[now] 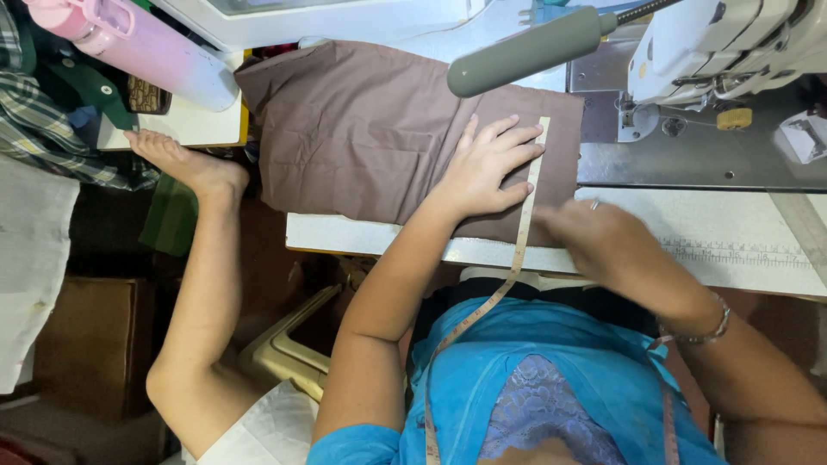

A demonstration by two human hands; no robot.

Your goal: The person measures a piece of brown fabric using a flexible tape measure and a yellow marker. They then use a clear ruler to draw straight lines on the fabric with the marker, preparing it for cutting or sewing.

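The left hand (487,168) lies flat on the brown cloth (379,129), fingers spread and unclenched, grasping nothing; its fingertips press the tape measure (532,185) down against the cloth near the cloth's right edge. The tape's long axis runs away from the person: from its end near the far right corner of the cloth, it comes straight back over the near edge of the tabletop (758,250) and hangs down across the blue top toward the neck. The right hand (594,237) sits just right of the tape at the near edge of the tabletop, by the cloth's near right corner; it is blurred, and whether it pinches the tape or only touches it cannot be told. So the tape lies between the two hands, the left on its far part, the right nearer its near part. A sewing machine (732,43) stands at the far right of the tabletop, with a grey handle (525,52) over the cloth's far edge. A pink bottle (146,47) stands off to the far left, and a bare foot (185,164) rests by the cloth's left end.
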